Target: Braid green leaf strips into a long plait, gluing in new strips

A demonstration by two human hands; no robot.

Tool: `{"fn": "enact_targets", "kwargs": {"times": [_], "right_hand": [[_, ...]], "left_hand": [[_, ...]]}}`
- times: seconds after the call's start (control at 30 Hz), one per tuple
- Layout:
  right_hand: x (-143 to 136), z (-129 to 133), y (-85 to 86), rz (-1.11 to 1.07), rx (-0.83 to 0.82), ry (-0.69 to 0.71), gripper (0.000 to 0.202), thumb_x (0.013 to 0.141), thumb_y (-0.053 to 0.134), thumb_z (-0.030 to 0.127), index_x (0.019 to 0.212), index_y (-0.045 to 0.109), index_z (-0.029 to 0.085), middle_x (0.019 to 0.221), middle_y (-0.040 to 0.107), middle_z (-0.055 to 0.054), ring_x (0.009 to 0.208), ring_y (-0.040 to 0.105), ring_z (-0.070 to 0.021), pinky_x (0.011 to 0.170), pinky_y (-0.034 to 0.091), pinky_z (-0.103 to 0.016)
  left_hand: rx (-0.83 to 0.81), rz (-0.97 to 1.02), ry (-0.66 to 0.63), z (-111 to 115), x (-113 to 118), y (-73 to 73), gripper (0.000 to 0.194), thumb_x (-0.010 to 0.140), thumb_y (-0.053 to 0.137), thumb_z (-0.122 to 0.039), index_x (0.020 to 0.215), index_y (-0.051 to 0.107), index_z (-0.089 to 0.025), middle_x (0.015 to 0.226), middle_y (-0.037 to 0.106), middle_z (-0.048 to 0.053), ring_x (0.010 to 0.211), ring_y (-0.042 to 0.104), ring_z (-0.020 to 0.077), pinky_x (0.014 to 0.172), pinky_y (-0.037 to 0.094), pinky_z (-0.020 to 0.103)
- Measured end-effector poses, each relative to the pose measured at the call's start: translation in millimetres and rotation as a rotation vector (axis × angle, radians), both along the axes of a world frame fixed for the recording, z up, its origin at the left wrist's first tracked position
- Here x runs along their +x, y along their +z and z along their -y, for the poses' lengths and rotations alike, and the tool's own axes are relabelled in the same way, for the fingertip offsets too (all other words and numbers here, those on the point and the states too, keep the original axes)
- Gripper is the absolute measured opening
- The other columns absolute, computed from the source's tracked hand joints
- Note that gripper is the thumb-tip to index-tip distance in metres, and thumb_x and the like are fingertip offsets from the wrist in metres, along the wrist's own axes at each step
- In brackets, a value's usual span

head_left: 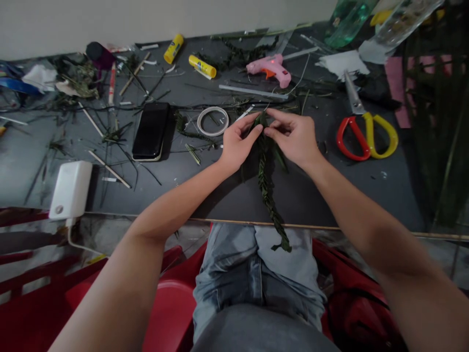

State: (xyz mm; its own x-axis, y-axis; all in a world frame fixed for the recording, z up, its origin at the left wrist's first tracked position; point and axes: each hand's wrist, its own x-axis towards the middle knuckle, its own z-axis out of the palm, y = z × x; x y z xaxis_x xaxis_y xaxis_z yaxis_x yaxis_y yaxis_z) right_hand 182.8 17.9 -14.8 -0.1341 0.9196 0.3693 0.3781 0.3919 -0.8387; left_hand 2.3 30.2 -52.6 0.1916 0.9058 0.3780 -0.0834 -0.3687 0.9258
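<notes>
A dark green braid of leaf strips [266, 183] hangs from between my two hands, over the table's front edge and down toward my lap. My left hand [237, 142] pinches its upper end between thumb and fingers. From the other side, my right hand [296, 137] is closed at the same end, thumb and forefinger pressed on the leaf. A loose leaf end sticks out below the right hand. Just left of my left hand lie a white ring of tape [213, 108] and another short piece of green braid [190, 131].
Red-and-yellow-handled scissors [354, 128] lie at right. Behind my hands are a pink glue gun [270, 69], a clear glue stick [252, 92] and yellow glue tubes [202, 67]. A black phone [151, 131] and white power bank [71, 189] lie left among leaf scraps and sticks.
</notes>
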Motion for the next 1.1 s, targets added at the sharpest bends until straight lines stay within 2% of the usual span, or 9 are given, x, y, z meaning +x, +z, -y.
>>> {"fn": "enact_targets", "kwargs": {"times": [0.17,0.27,0.37,0.5,0.67,0.8,0.97,1.1], "right_hand": [[0.2,3.5,6.6,-0.016,-0.066,0.049,0.036,0.078,0.084,0.037,0.11,0.081,0.021,0.088,0.077,-0.005,0.079,0.072,-0.0219,0.077,0.062,-0.04],[-2.1,5.6,8.3,-0.076,-0.061,0.0,0.034,0.081,0.08,0.046,0.105,0.082,0.022,0.09,0.078,-0.006,0.082,0.073,-0.0233,0.08,0.062,-0.042],[-5.3,5.0,7.5,-0.129,-0.014,-0.073,0.03,0.082,0.079,0.05,0.097,0.082,0.023,0.094,0.079,-0.006,0.085,0.074,-0.0235,0.084,0.062,-0.043],[-6.6,2.4,6.8,-0.12,-0.012,-0.136,0.018,0.081,0.082,0.039,0.085,0.081,0.022,0.088,0.079,-0.006,0.082,0.074,-0.0224,0.081,0.061,-0.039],[-7.3,4.9,9.3,-0.144,-0.011,-0.102,0.016,0.081,0.08,0.036,0.081,0.078,0.021,0.085,0.078,-0.005,0.078,0.072,-0.0202,0.074,0.059,-0.035],[-9.2,9.1,10.2,-0.097,0.039,-0.125,0.02,0.081,0.08,0.04,0.084,0.075,0.021,0.084,0.077,-0.004,0.072,0.069,-0.0166,0.069,0.057,-0.032],[-5.6,8.2,7.8,-0.029,-0.048,-0.107,0.021,0.08,0.08,0.039,0.085,0.073,0.02,0.077,0.074,-0.003,0.068,0.067,-0.0166,0.065,0.055,-0.031],[1.3,8.2,15.4,0.042,-0.054,-0.041,0.02,0.077,0.082,0.038,0.077,0.075,0.019,0.072,0.074,-0.005,0.066,0.067,-0.0186,0.065,0.055,-0.034]], "left_hand": [[-0.186,0.093,0.067,4.3,2.6,4.0,0.036,0.085,0.078,-0.047,0.115,0.076,-0.028,0.117,0.078,0.002,0.126,0.068,0.0256,0.111,0.055,0.045],[-0.249,0.119,0.026,5.5,3.9,7.1,0.035,0.086,0.078,-0.044,0.117,0.075,-0.027,0.115,0.079,0.003,0.127,0.067,0.0263,0.111,0.056,0.046],[-0.231,0.112,-0.059,7.5,5.1,11.6,0.045,0.084,0.078,-0.047,0.123,0.072,-0.025,0.12,0.078,0.006,0.13,0.066,0.0268,0.112,0.054,0.046],[-0.154,0.055,-0.113,11.5,6.7,17.7,0.051,0.08,0.08,-0.054,0.122,0.073,-0.024,0.123,0.077,0.007,0.128,0.067,0.0256,0.114,0.053,0.043],[-0.165,0.065,-0.115,15.3,8.8,21.4,0.056,0.078,0.079,-0.06,0.119,0.075,-0.022,0.125,0.076,0.008,0.127,0.068,0.0264,0.114,0.052,0.044],[-0.168,0.081,-0.115,14.7,9.3,20.2,0.048,0.082,0.077,-0.056,0.117,0.075,-0.023,0.124,0.077,0.007,0.127,0.067,0.0261,0.114,0.052,0.044],[-0.186,0.073,-0.061,10.5,7.4,16.5,0.043,0.087,0.075,-0.045,0.126,0.071,-0.027,0.127,0.075,0.006,0.136,0.061,0.0256,0.118,0.048,0.045],[-0.198,0.092,-0.012,8.2,6.2,13.8,0.037,0.085,0.078,-0.047,0.116,0.075,-0.026,0.12,0.078,0.005,0.126,0.068,0.0251,0.112,0.053,0.044]]}}
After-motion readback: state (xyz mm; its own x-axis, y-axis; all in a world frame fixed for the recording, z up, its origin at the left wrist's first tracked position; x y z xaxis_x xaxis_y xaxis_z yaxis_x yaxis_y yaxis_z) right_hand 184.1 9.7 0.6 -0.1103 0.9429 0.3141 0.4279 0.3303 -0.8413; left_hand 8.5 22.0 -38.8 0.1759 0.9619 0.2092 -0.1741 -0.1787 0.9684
